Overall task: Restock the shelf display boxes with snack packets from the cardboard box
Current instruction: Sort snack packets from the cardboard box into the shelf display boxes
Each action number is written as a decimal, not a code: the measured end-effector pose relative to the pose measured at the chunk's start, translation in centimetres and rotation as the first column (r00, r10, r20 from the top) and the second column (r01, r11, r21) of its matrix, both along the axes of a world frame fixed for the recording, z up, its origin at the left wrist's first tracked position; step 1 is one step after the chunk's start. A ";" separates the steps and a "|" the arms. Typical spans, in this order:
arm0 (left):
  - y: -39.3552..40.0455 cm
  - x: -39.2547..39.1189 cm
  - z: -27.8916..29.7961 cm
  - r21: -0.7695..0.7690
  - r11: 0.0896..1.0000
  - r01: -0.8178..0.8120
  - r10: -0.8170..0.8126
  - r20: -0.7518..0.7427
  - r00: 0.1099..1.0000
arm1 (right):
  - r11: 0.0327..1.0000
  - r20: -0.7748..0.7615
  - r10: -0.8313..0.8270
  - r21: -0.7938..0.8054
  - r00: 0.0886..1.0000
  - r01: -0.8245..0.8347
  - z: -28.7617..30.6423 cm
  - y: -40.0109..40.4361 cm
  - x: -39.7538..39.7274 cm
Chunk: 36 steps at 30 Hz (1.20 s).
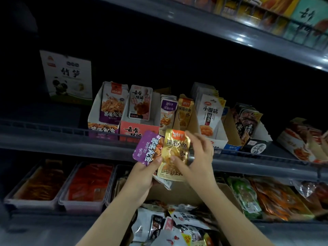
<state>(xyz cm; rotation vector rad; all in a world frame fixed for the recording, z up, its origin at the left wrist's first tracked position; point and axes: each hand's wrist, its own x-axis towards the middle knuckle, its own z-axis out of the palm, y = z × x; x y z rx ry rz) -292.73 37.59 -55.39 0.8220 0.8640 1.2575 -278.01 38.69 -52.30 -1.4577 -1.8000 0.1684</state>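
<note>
Sorting packets: left hand grips purple packet; right hand pinches gold packet, upright, matching gold display box directly above, right hand nearer.

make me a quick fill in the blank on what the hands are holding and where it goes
1. The left hand holds the ____ packet.
2. The right hand pinches the ____ packet.
3. The matching gold packets stand on the shelf directly ____ the hands.
4. The cardboard box sits ____ the hands.

Missing words: purple; gold; above; below
</note>
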 end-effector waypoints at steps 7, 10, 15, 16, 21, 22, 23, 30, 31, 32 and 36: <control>0.9 0.1 -0.3 -0.031 0.996 -0.078 0.079 0.019 0.997 | 0.892 -0.259 0.044 -0.425 0.965 -0.155 3.6 3.1 2.0; 1.4 0.3 -0.3 -0.071 0.989 -0.127 0.132 0.077 0.988 | 0.892 -0.381 0.000 -0.418 0.924 -0.173 4.3 4.4 2.9; 2.2 0.0 -0.5 -0.040 0.966 -0.256 0.253 -0.073 0.965 | 0.969 -0.441 -0.100 -0.247 0.892 -0.014 5.9 6.9 4.5; 2.2 -0.1 -0.4 -0.018 0.959 -0.283 0.280 -0.101 0.955 | 0.981 -0.412 -0.129 -0.185 0.902 0.056 6.3 7.8 5.0; 3.1 -0.3 -0.5 0.052 0.915 -0.400 0.403 -0.130 0.906 | 0.978 -0.202 -0.205 -0.005 0.958 0.209 8.0 12.2 6.6; 3.3 -0.3 -0.5 0.044 0.912 -0.408 0.410 -0.124 0.903 | 0.975 -0.151 -0.222 -0.005 0.963 0.224 8.1 13.0 6.6; 3.6 -0.3 -0.6 0.032 0.911 -0.412 0.413 -0.120 0.903 | 0.971 -0.102 -0.237 -0.013 0.966 0.237 8.2 13.9 6.5; 4.4 -0.3 -0.2 0.077 0.911 -0.406 0.413 -0.157 0.897 | 0.963 0.251 -0.230 -0.080 0.940 0.256 6.5 17.6 4.8; 4.4 -0.3 -0.2 0.085 0.912 -0.402 0.411 -0.164 0.897 | 0.973 0.269 -0.196 -0.070 0.943 0.222 6.3 17.8 4.5; 4.4 -0.3 -0.2 0.092 0.913 -0.398 0.409 -0.172 0.896 | 0.978 0.295 -0.170 -0.065 0.940 0.197 6.0 18.1 4.4; 4.5 -0.5 -0.4 0.096 0.912 -0.398 0.409 -0.196 0.891 | 0.979 0.415 -0.151 -0.060 0.897 0.192 5.6 18.8 3.8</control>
